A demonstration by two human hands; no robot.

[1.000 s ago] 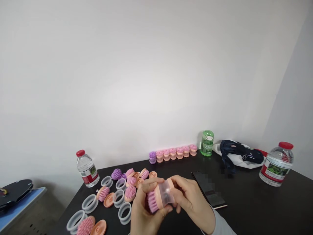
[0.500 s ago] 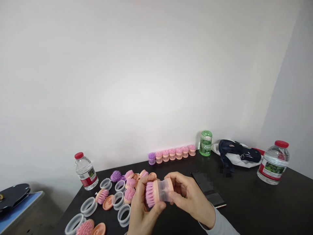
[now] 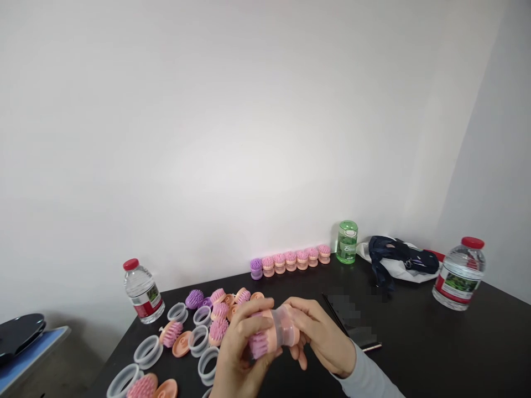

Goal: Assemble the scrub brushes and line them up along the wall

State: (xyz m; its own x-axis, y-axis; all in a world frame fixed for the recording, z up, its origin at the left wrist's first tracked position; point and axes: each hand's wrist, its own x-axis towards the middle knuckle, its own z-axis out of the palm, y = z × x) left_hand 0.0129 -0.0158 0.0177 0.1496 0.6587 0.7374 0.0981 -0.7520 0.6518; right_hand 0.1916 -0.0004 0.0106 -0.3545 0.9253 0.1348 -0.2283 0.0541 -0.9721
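The brush [image 3: 277, 330] lies sideways between your hands, above the worktop [image 3: 406, 342]. Your left hand [image 3: 243, 349] has its fingers wrapped round the bristle end [image 3: 259, 346]; your right hand [image 3: 318, 334] grips the opposite end. It's probably light, its bristles soft, its clear band [image 3: 284, 327] slick and springy, so hold the stiffer-looking peach rims [image 3: 271, 335]. Loose rings [image 3: 139, 360] lie to your left.

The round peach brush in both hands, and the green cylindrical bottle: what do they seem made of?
Round peach brush: probably plastic, from its smooth body and translucent band; its thick, matte pink bristles suggest silicone or rubber. Green cylindrical bottle: likely glossy plastic, possibly glass, being see-through with highlights.
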